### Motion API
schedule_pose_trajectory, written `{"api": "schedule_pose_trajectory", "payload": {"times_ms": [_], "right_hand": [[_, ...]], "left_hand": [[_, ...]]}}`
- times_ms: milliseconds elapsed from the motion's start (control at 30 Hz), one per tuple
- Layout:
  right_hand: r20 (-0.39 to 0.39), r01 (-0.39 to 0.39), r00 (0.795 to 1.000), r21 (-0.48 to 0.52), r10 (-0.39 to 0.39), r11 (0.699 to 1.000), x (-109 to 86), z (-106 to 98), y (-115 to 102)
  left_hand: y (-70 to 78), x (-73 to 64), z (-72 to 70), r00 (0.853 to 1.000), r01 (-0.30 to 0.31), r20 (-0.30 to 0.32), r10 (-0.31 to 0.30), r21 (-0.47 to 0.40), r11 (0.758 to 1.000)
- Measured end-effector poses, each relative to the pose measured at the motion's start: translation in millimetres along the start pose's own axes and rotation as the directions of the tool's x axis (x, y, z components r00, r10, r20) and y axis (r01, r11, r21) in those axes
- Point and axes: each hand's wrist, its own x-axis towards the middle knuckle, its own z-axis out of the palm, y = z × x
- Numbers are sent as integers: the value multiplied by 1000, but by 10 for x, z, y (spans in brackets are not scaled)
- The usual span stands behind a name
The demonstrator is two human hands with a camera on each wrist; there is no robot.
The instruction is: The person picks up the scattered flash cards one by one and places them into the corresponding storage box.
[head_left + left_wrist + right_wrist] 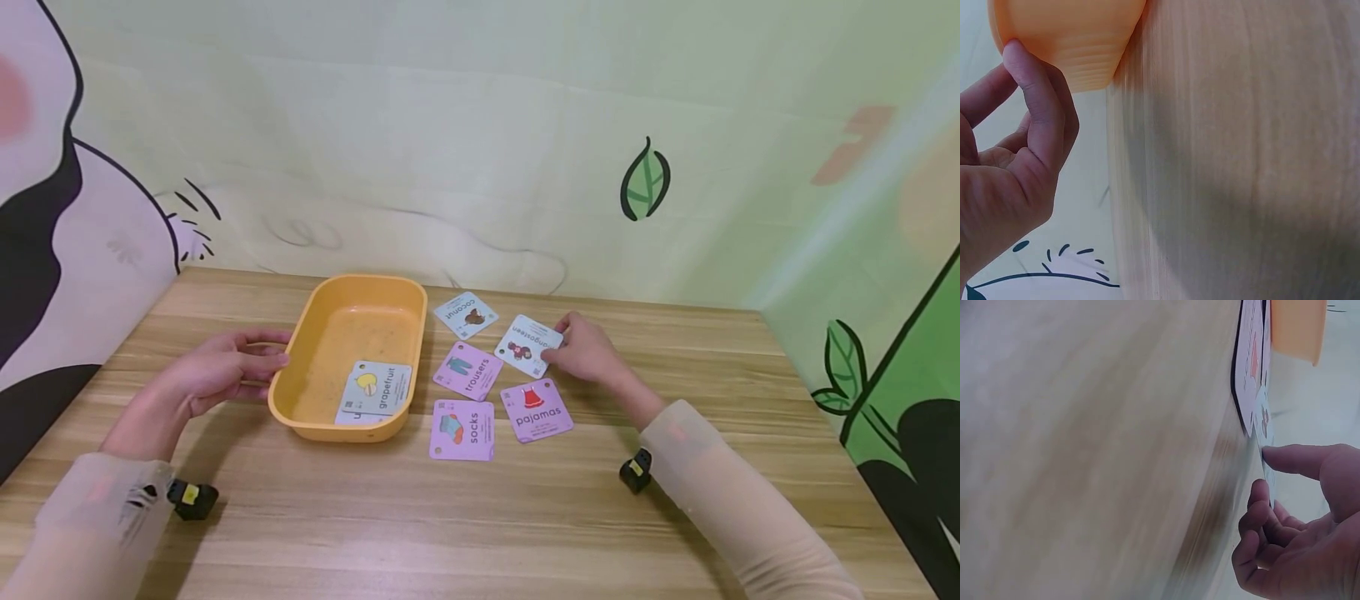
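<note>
My right hand (587,348) pinches the edge of a pale blue picture card (522,342) lettered "angosteen", its first letter not visible. In the right wrist view the thumb lies on this card (1264,422), with curled fingers by its edge. My left hand (225,367) touches the left rim of a yellow plastic tray (347,287) with loosely bent fingers. Inside the tray, a grapefruit card (384,388) overlaps another card (352,417) that is mostly hidden. The trousers card (468,371) and pajamas card (536,410) lie closest to the mangosteen card.
A coconut card (466,314) lies near the table's back edge, right of the tray. The socks card (462,430) is nearest the front. Behind the wooden table (450,533) hangs a printed backdrop (480,167). Each sleeve has a small black device (636,472) beside it.
</note>
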Motion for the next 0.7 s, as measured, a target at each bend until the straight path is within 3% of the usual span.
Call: {"api": "schedule_pose_trajectory", "payload": {"times_ms": [700], "right_hand": [[-36, -15, 999, 226, 24, 974, -8, -88, 70]], "left_hand": [[27, -14, 21, 1000, -1, 2, 1, -2, 1000]]}}
